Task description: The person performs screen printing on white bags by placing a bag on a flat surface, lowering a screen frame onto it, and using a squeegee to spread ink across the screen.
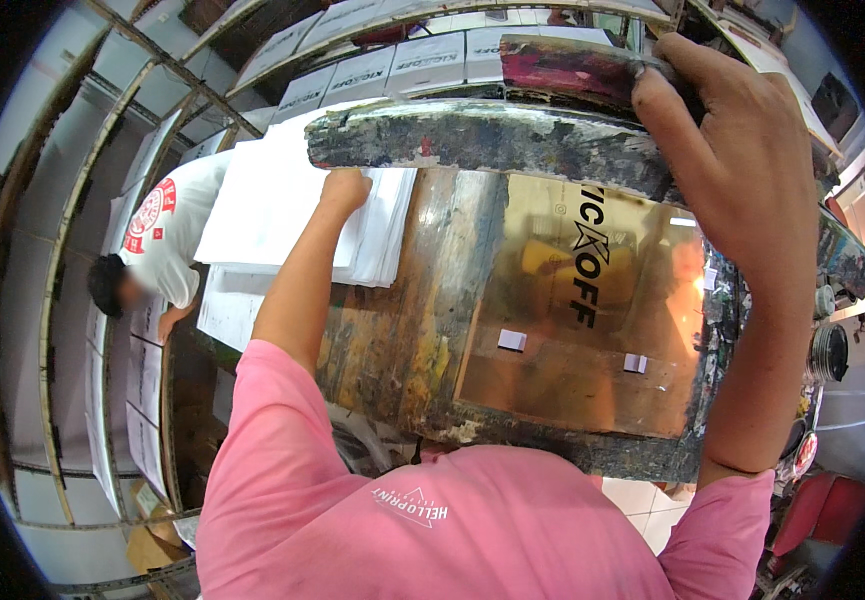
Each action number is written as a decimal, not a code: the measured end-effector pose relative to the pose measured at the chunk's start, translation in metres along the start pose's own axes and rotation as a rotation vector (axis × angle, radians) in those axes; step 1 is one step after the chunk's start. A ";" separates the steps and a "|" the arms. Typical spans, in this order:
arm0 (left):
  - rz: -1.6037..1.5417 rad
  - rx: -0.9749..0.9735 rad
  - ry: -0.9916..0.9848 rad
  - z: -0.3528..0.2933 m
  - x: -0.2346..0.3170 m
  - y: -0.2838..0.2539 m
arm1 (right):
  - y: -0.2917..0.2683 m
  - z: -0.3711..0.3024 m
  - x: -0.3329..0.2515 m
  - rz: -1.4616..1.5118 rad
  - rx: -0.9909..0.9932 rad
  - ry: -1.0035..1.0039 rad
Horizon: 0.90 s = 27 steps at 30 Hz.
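My right hand [727, 130], thumb apart from the fingers, is closed around the end of an ink-stained bar that looks like a squeegee [572, 68]. Below the bar, a thick paint-crusted wooden frame edge [492, 140] spans the view, raised above the table. My left hand [348, 188] is curled at a stack of white paper [277, 215]; the frame edge partly covers its fingertips, and what they hold cannot be made out. A shiny gold sheet [512, 290] with black lettering lies on the stained table [392, 330] between my arms, with small white tabs on it.
A person [177, 225] in a white shirt bends beside the racks at left. Rack shelves [137, 400] hold printed white sheets, and more printed sheets [427, 62] lie on racks behind. Round cans [828, 352] stand at right, above a red chair [817, 515].
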<state>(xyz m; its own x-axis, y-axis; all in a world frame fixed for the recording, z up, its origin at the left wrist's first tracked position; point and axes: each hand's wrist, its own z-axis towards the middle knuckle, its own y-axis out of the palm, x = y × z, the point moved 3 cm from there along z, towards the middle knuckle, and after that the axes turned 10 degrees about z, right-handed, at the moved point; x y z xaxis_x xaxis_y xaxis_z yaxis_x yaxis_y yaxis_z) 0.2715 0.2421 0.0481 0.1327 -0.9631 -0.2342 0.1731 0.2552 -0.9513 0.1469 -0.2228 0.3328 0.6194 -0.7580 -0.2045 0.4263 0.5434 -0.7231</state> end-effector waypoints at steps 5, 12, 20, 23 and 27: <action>0.156 -0.266 -0.019 0.007 0.022 0.001 | 0.002 -0.002 0.002 -0.032 0.136 -0.074; -0.175 0.484 0.204 0.016 -0.063 -0.012 | 0.004 -0.003 0.004 -0.024 0.102 -0.116; -0.438 0.035 0.055 0.038 -0.117 -0.083 | 0.001 0.002 -0.017 -0.078 0.128 -0.044; -0.463 0.057 0.045 0.011 -0.044 -0.101 | -0.005 0.002 -0.022 -0.123 0.149 -0.077; -0.198 -0.191 0.057 0.001 0.042 -0.081 | -0.008 0.011 -0.026 0.043 -0.043 0.084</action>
<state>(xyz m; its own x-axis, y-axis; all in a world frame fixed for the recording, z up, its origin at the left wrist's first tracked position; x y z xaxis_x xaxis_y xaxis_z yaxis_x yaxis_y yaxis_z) 0.2636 0.1815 0.1150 0.0589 -0.9972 -0.0456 0.0022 0.0458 -0.9989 0.1349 -0.2039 0.3515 0.5781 -0.7631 -0.2891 0.3711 0.5613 -0.7398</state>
